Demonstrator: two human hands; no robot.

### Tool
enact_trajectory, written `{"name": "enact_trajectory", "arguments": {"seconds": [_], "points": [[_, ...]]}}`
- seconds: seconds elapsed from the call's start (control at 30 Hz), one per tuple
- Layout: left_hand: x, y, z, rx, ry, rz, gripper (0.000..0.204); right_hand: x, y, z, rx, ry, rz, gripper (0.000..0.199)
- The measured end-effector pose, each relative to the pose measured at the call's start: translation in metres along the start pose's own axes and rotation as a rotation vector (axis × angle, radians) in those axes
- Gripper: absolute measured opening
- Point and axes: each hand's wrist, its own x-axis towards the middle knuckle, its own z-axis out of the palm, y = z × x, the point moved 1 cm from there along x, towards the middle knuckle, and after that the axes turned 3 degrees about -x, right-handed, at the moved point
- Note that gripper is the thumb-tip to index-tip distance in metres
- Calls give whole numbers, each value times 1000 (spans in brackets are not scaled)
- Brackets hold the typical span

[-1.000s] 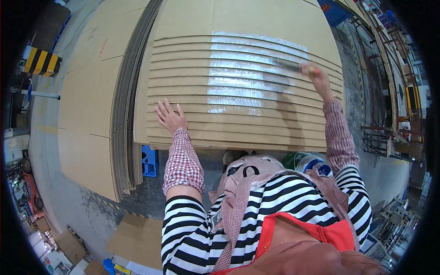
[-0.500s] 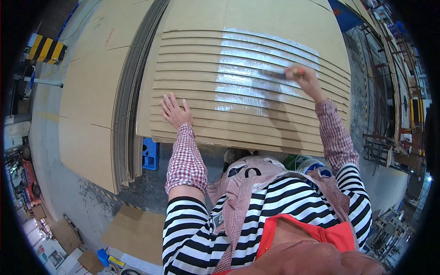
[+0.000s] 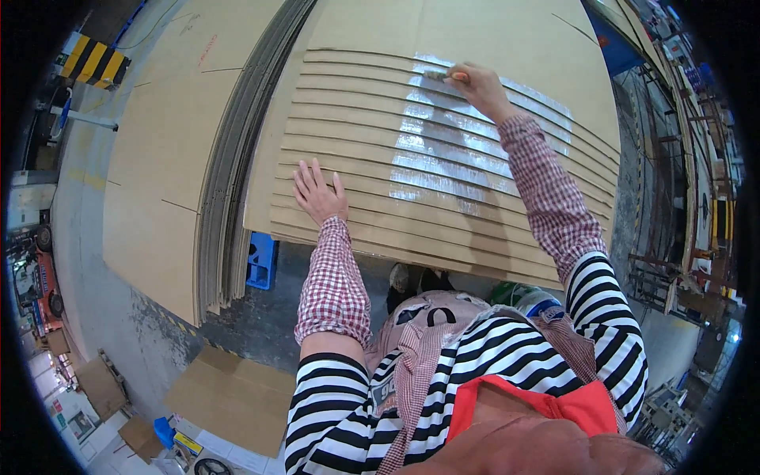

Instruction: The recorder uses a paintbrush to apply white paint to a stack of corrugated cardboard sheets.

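A stepped stack of brown cardboard sheets point(image 3: 348, 119) lies in front of me, each sheet edge offset from the one below. A wet white band of glue point(image 3: 443, 150) runs across the middle steps. My right hand point(image 3: 483, 87) is closed around a brush point(image 3: 440, 76) with an orange handle, its bristles on the far edge of the glue band. My left hand point(image 3: 319, 192) lies flat with fingers spread on the near steps, left of the glue.
A second tall pile of cardboard point(image 3: 170, 158) stands to the left, its layered edge facing me. A blue pallet corner point(image 3: 260, 261) shows beneath. Flat cardboard pieces point(image 3: 229, 400) lie on the grey floor. A bucket point(image 3: 532, 301) sits by my feet. Metal racks point(image 3: 673, 198) line the right.
My right hand has carried the brush away from me and leftward up the steps. My left hand has stayed flat on the near sheets.
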Motion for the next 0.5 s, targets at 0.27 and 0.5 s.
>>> {"name": "enact_trajectory", "arguments": {"seconds": [0.27,0.5], "points": [[1,1,-5,-16,-27,-13,61,41,9,0,57,202,116,22],[0,1,-7,-35,-19,-18,59,-7,-4,0,150,-47,-51,19]]}}
